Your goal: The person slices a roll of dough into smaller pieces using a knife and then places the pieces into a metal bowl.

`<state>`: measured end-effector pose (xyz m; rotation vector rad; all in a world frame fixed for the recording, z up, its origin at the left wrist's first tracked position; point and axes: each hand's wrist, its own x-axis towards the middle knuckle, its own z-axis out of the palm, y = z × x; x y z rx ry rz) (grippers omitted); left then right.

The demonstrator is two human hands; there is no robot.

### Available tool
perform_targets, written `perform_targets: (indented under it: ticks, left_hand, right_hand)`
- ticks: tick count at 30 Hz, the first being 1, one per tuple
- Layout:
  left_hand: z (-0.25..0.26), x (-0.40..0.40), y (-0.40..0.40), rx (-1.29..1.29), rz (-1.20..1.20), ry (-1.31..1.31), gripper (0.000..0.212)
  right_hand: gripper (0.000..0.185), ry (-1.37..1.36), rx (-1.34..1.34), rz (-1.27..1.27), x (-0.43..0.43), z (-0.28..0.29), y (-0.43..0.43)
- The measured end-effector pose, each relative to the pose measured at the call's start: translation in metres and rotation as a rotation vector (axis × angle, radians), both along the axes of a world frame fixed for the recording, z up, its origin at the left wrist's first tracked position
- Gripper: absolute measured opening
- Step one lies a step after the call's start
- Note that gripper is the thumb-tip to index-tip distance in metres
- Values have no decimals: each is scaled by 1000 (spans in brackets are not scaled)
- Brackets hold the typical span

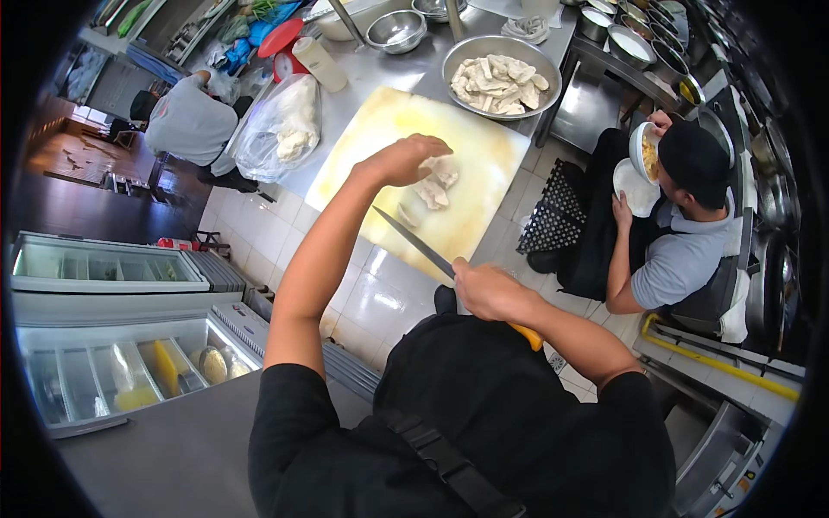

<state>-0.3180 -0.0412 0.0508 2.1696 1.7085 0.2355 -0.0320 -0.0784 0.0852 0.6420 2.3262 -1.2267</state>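
Observation:
A white plastic cutting board (363,139) with yellowish stains lies on the steel table before me. On it are several pieces of pale meat (432,193), which looks like cooked chicken. My left hand (411,158) hovers over or rests at the upper edge of these pieces, palm down; whether it touches them I cannot tell. My right hand (489,290) grips the yellow handle of a long kitchen knife (414,241), its blade slanting up and left over the board's near edge. Behind the board stands a steel bowl (550,90) heaped with pale meat pieces.
Left of the board lies a clear plastic bag (278,129) with pale contents, near a squeeze bottle (319,63) and a red scale (285,63). At right a seated person (686,239) holds a bowl. Another person (194,123) bends at far left. An open chest freezer (136,330) stands lower left.

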Motion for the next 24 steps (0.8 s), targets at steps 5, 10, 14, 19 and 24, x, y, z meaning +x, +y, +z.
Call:
perform_targets:
  ticks: [5,10,14,19,24]
  left_hand:
    - [-29,-4,23,-218,-156,36,66]
    - [-29,-5,23,-186,-24,44,49]
    - [-28,-7,14,-187,143,1,51]
    - [-26,-44,-28,182,441,-146,49]
    - [-48,-32,-106,465,677,-162,50]
  right_hand:
    - [29,32,16,14,2,-18,-4]
    - [31,20,-3,21,1,-21,-4]
    - [33,-10,43,18,1,-23,-1]
    - [31,-78,70,-53,3,-18,17]
    - [25,3,2,-173,4,-20,27]
